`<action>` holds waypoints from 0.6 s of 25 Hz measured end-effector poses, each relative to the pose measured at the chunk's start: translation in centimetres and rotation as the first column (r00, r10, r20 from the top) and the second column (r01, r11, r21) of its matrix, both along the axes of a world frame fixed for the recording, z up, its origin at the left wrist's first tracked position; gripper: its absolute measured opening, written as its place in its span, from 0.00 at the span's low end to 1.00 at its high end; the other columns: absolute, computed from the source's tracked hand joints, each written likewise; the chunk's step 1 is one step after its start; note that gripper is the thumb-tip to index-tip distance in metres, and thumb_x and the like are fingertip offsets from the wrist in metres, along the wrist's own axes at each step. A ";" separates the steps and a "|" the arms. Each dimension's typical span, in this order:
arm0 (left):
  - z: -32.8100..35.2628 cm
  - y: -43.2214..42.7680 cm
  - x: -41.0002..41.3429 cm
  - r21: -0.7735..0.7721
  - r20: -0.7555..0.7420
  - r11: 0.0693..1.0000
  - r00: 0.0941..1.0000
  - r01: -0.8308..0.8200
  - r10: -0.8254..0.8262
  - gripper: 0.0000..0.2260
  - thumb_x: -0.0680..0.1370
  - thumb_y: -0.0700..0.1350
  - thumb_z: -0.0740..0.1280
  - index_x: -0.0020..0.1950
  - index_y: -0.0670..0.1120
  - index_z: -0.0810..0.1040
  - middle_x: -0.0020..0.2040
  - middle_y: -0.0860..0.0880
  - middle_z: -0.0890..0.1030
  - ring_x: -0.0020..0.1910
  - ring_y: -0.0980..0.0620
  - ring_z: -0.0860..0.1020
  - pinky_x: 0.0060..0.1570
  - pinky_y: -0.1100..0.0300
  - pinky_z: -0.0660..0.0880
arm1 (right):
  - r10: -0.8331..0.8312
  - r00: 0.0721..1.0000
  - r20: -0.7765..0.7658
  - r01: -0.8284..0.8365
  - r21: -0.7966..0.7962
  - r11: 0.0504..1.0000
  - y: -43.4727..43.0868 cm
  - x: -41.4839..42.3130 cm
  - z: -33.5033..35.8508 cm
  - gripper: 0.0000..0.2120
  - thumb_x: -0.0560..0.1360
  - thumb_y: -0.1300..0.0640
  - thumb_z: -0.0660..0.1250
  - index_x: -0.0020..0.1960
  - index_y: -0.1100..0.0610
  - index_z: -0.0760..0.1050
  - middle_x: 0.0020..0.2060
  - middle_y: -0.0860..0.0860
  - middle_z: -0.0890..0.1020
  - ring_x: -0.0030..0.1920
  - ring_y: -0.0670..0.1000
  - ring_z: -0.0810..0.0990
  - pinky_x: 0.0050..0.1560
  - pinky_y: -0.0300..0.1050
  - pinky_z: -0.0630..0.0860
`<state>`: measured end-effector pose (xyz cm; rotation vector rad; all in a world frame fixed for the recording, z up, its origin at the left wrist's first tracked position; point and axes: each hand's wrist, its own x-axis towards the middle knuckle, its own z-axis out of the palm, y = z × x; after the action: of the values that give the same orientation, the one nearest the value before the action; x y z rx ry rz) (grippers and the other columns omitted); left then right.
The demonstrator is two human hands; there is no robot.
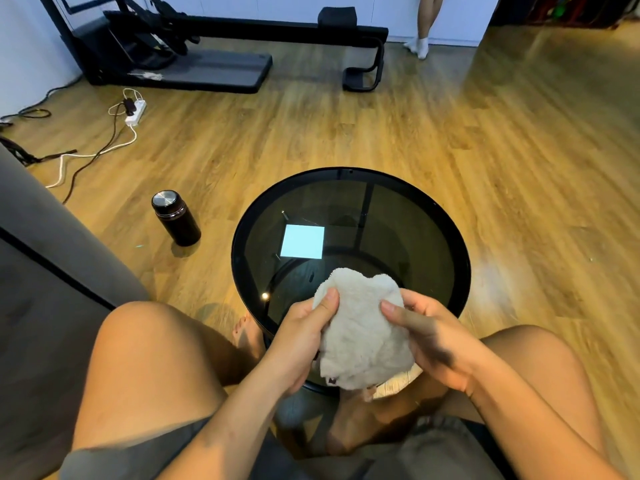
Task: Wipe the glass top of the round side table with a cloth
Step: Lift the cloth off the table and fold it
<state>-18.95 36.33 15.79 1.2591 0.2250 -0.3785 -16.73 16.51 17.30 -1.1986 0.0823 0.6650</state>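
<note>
Two bare hands hold the cloth (363,336) above the near edge of the round side table (462,265). The left hand (301,341) pinches the cloth's left side with the thumb on top; the right hand (431,344) grips its right side, fingers curled round the fabric. The cloth is white, thick-piled and bunched. It is judged light, soft and fully pliable, with little risk of slipping in the hand, but apt to unfold or trail unless gathered into a pad. Recommended hold: one palm flat over a folded wad, fingers spread on its upper face. Whether its lower part touches the glass cannot be told. The glass top (398,230) is dark and smooth inside a black rim; it is judged hard, slick and breakable, so moderate pressure is advised. A bright square reflection (302,241) lies near its centre. Wiping is judged not yet begun. Beyond the table's left edge a dark flask (176,218) stands upright on the wood floor (519,150), well apart from the rim. Farther off lie a white power strip (135,112) and, at the wall, a black exercise machine (214,50).
</note>
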 end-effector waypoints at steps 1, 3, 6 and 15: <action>-0.1 0.2 0.0 0.007 -0.002 1.000 1.000 -0.019 0.019 0.19 0.79 0.55 0.61 0.60 0.44 0.81 0.55 0.45 0.85 0.57 0.47 0.83 0.58 0.50 0.77 | -0.041 0.999 0.008 0.041 -0.002 0.999 0.0 0.1 0.1 0.25 0.70 0.53 0.76 0.64 0.62 0.76 0.59 0.63 0.80 0.60 0.63 0.80 0.57 0.56 0.78; -0.4 0.6 0.1 0.015 0.018 0.999 0.999 -0.052 0.051 0.19 0.79 0.55 0.62 0.61 0.45 0.81 0.56 0.47 0.85 0.58 0.49 0.82 0.57 0.54 0.77 | -0.101 0.993 0.055 0.103 -0.042 0.994 0.0 0.3 0.7 0.18 0.75 0.56 0.70 0.62 0.62 0.76 0.56 0.61 0.83 0.55 0.59 0.83 0.49 0.50 0.80; -0.5 1.3 0.0 -0.096 0.005 0.994 0.998 -0.059 0.060 0.17 0.79 0.52 0.67 0.63 0.46 0.80 0.60 0.45 0.83 0.61 0.46 0.80 0.61 0.50 0.75 | -0.155 0.975 0.161 0.182 -0.163 0.970 0.0 0.4 1.6 0.13 0.77 0.57 0.66 0.60 0.61 0.77 0.52 0.57 0.85 0.51 0.56 0.84 0.44 0.45 0.80; -0.7 1.1 -0.3 -0.084 0.027 0.996 0.999 0.041 -0.039 0.17 0.78 0.50 0.66 0.66 0.48 0.78 0.62 0.46 0.82 0.63 0.48 0.79 0.62 0.49 0.75 | -0.125 0.974 0.187 0.148 -0.111 0.983 1.4 -0.3 3.0 0.08 0.71 0.57 0.73 0.46 0.61 0.80 0.43 0.57 0.83 0.44 0.55 0.83 0.41 0.46 0.79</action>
<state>-19.28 37.47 15.05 1.1862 0.1610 -0.4025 -17.06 17.91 20.34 -1.3553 0.0550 0.4339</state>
